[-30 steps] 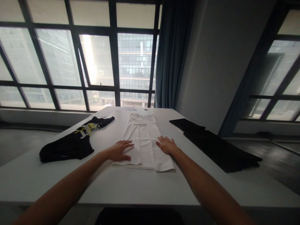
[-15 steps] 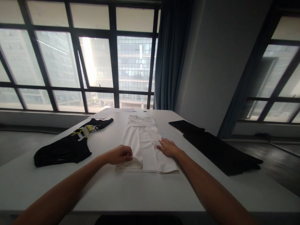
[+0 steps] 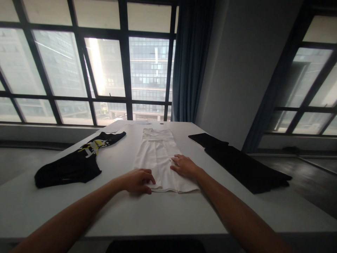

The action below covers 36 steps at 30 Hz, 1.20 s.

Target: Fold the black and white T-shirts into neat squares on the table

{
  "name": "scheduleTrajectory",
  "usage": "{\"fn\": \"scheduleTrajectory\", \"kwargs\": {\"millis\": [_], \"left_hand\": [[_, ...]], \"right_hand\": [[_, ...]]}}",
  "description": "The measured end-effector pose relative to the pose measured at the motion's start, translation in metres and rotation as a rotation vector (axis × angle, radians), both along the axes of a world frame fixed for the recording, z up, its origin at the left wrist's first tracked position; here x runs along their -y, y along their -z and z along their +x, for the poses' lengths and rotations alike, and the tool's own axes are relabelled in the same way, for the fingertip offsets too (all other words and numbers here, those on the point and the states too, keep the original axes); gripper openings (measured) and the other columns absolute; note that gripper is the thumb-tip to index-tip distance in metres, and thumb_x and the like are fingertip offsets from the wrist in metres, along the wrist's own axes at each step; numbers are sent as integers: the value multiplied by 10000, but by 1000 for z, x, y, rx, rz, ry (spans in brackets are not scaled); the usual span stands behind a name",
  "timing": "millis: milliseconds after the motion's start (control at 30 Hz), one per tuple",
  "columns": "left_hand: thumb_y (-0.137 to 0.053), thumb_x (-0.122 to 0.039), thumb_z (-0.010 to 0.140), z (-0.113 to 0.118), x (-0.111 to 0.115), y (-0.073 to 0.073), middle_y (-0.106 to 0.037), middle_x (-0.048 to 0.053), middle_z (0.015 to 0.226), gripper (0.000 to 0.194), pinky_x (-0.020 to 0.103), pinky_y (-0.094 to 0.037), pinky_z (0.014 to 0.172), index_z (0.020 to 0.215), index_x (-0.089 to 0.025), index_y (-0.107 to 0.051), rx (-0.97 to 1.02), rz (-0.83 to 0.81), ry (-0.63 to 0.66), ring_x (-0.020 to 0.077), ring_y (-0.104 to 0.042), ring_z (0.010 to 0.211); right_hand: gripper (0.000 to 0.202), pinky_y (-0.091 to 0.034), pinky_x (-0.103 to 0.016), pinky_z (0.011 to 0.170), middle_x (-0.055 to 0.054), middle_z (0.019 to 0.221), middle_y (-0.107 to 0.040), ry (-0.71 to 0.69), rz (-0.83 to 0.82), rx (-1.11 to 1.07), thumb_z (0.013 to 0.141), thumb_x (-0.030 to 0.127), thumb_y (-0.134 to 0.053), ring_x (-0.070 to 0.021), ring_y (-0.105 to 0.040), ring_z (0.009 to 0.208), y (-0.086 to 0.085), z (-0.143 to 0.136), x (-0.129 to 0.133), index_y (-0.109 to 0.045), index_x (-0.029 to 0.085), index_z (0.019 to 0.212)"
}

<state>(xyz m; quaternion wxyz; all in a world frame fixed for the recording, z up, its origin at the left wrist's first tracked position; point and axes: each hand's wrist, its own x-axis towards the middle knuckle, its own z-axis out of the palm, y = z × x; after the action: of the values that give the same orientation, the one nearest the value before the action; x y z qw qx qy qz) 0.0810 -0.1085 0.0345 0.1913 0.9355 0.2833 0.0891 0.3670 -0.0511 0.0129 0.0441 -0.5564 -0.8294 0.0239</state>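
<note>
A white garment (image 3: 158,154) lies lengthwise on the white table (image 3: 158,218), its near hem toward me. My left hand (image 3: 139,181) rests at the garment's near left corner, fingers curved and apart, with the thumb at the hem. My right hand (image 3: 184,165) lies on the garment's right side, fingers spread over the cloth. Part of the left corner is hidden under my left hand.
Left on the table is a black garment (image 3: 71,167) with a yellow and white print. Folded black cloth (image 3: 244,168) lies to the right. Papers (image 3: 110,128) are at the far left edge, and a curtain (image 3: 188,70) hangs behind.
The turned-up left corner of the white garment now lies flatter. My left hand has moved slightly right and its fingers have opened. My right hand has shifted a little left.
</note>
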Motion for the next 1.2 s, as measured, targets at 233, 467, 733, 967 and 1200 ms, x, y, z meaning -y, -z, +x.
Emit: {"fn": "scheduleTrajectory", "kwargs": {"millis": [233,467,733,967,1200], "left_hand": [[-465,-478,963,2,0,-1,-616,58,828,413,240,-439,668,910,-142,-700,199,6,28,124,-524,677],[-567,-514,904,7,1,4,-628,54,832,396,229,-447,644,879,-162,-746,173,-93,82,117,-542,656],[-687,-480,810,-9,-6,0,-686,36,824,387,228,-464,629,1065,-195,-743,35,-283,65,128,-577,666],[-562,-684,807,-30,-32,11,-714,76,868,636,307,-516,662,1156,-167,-685,107,-347,-218,176,-635,680],[-778,-601,644,-45,-36,10,-357,114,1550,882,482,-299,1119,1416,-291,-485,-138,-87,-182,350,-327,1397]], "right_hand": [[417,-424,-347,891,-156,1211,-630,102,100,-1,912,409,-468,-275,-594,1080,-9,-17,14,-624,165,1213],[539,-445,-331,790,-158,1161,-678,137,-29,-17,854,389,-536,-291,-645,1017,-14,-30,21,-484,173,1345],[646,-457,-307,832,-134,1156,-674,55,-205,-101,806,345,-608,-262,-637,1016,-26,-19,25,-467,156,1408],[860,-472,-236,711,-36,953,-676,-46,-436,-184,662,204,-731,-168,-626,816,-30,-12,26,-409,148,1458],[473,-427,-206,555,42,666,-584,-33,-462,-466,693,81,-567,-96,-545,555,-36,-5,24,-630,133,1159]]}}
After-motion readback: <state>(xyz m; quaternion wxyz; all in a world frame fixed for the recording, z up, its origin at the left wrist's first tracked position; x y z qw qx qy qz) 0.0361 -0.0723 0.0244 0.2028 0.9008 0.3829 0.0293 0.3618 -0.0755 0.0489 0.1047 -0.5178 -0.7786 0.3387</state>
